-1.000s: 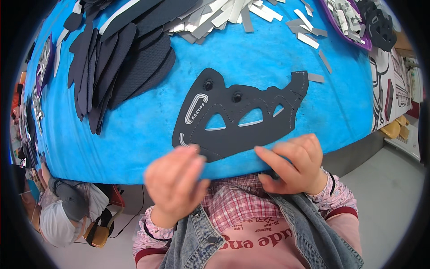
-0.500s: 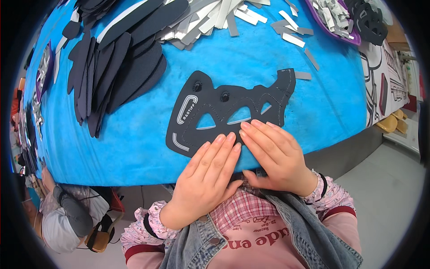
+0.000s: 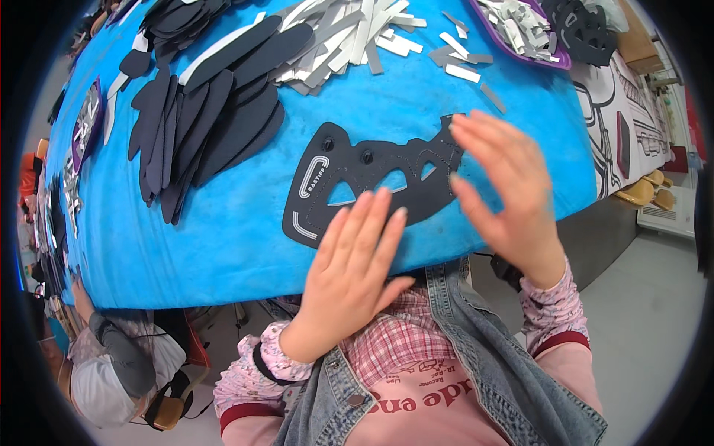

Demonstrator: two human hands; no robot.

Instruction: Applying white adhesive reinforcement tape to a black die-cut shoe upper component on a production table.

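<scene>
Blue cloth (image 3: pixel 223 260) covers the table, and on it, in front of the person, lies a dark panel (image 3: pixel 405 154) with triangular cutouts. White lettering (image 3: pixel 315 178) runs beside a looped stripe near the panel's left edge. Red lettering (image 3: pixel 424 394) crosses the person's pink top, partly hidden by a denim jacket (image 3: pixel 353 386). At the upper right, a purple tray (image 3: pixel 561 63) is heaped with white and grey strips (image 3: pixel 520 33); another tray (image 3: pixel 94 134) at far left also holds strips. The left hand (image 3: pixel 346 275) lies flat over the panel's lower edge, fingers almost together. The right hand (image 3: pixel 513 193) is blurred at the panel's right end, thumb apart from the fingers; contact there cannot be told.
</scene>
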